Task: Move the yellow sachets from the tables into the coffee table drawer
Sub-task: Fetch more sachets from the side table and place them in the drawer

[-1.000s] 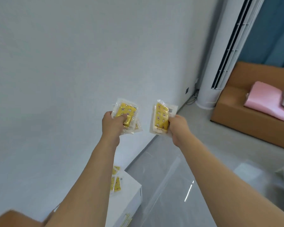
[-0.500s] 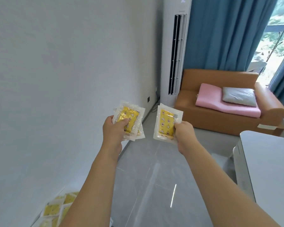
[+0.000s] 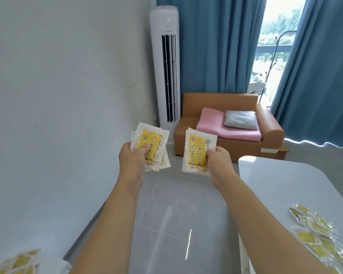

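Left hand (image 3: 134, 158) grasps fanned stack of yellow sachets (image 3: 150, 148), thumb on top; right hand (image 3: 219, 162) pinches single sachet (image 3: 198, 152) by its 3 o'clock edge.

Risk: slick wrappers in loose stack could slide apart, one drop to floor (image 3: 166, 214).

More sachets on bench (image 3: 275, 180) at 4 o'clock, pile (image 3: 317, 232) blurred. Another pile (image 3: 18, 262) at 8 o'clock, cut off. Drawer not in view. Stack count unclear.

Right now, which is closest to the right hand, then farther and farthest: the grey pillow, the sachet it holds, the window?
1. Sachet, held in the right hand.
2. Grey pillow, on the sofa beyond.
3. Window, behind the curtains, upper right.
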`<state>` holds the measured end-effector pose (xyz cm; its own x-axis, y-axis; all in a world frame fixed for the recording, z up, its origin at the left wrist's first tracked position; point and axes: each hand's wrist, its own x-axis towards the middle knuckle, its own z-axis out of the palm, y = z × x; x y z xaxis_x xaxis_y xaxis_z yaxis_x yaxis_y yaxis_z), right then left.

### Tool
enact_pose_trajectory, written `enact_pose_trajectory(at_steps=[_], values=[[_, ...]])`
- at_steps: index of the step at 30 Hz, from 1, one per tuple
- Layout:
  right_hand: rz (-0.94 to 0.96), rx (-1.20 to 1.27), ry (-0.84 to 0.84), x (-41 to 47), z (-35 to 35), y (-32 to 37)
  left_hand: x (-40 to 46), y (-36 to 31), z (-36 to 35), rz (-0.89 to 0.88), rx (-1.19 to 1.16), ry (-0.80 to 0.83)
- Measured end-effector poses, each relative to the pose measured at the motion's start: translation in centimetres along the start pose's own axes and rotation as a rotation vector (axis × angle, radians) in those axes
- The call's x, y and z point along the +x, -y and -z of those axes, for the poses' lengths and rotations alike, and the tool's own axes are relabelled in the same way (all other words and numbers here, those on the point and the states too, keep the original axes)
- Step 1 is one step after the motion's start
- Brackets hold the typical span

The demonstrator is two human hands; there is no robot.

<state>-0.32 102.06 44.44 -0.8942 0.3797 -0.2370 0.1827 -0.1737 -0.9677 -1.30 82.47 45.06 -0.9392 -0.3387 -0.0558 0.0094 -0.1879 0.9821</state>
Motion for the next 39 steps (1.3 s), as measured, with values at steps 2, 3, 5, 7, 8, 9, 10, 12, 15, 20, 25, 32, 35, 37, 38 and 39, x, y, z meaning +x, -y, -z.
enact_pose_trajectory(at_steps=[2,3,5,7,8,9,10,12,15,20,25,32,35,37,38,39], values=[[0.000,-0.006,-0.017,0.5,3.5,0.3,-2.1,1.2,-3.1,0.026,0.000,0.011],[-0.008,-0.013,-0.022,0.7,4.9,0.3,-3.1,1.6,-4.3,0.036,0.001,0.015],[-0.024,-0.027,-0.017,0.8,7.0,0.3,-4.7,2.2,-6.1,0.049,-0.003,0.018],[-0.034,-0.038,-0.020,0.9,8.7,0.4,-5.5,2.7,-7.5,0.062,0.002,0.017],[-0.039,-0.030,-0.032,1.0,9.8,0.5,-5.9,2.9,-8.5,0.067,0.005,0.025],[-0.047,-0.024,-0.038,1.0,10.5,0.5,-6.0,3.0,-9.1,0.067,0.006,0.032],[-0.055,-0.023,-0.042,1.1,11.3,0.4,-6.3,3.1,-9.7,0.063,0.005,0.037],[-0.069,-0.036,-0.061,1.4,14.1,0.6,-7.9,3.5,-12.0,0.068,0.014,0.049],[-0.062,-0.039,-0.088,1.8,19.3,1.2,-11.4,4.0,-15.9,0.077,0.038,0.091],[-0.039,-0.028,-0.086,2.4,29.5,2.2,-17.5,5.3,-23.3,0.045,0.034,0.072],[-0.049,-0.050,-0.098,3.5,40.5,3.0,-24.3,8.1,-31.4,0.044,0.011,0.070],[-0.048,-0.065,-0.110,4.9,49.8,4.2,-29.0,9.7,-38.7,0.042,0.026,0.084],[-0.046,-0.059,-0.118,5.3,53.8,4.3,-30.9,10.7,-42.2,0.054,0.013,0.089],[-0.039,-0.053,-0.119,5.6,57.2,4.7,-33.0,11.5,-45.1,0.074,0.016,0.111],[-0.032,-0.042,-0.127,5.9,59.1,5.1,-34.1,11.9,-46.7,0.080,0.026,0.131],[-0.025,-0.035,-0.133,6.3,61.0,5.4,-35.3,12.3,-48.3,0.080,0.037,0.144]])
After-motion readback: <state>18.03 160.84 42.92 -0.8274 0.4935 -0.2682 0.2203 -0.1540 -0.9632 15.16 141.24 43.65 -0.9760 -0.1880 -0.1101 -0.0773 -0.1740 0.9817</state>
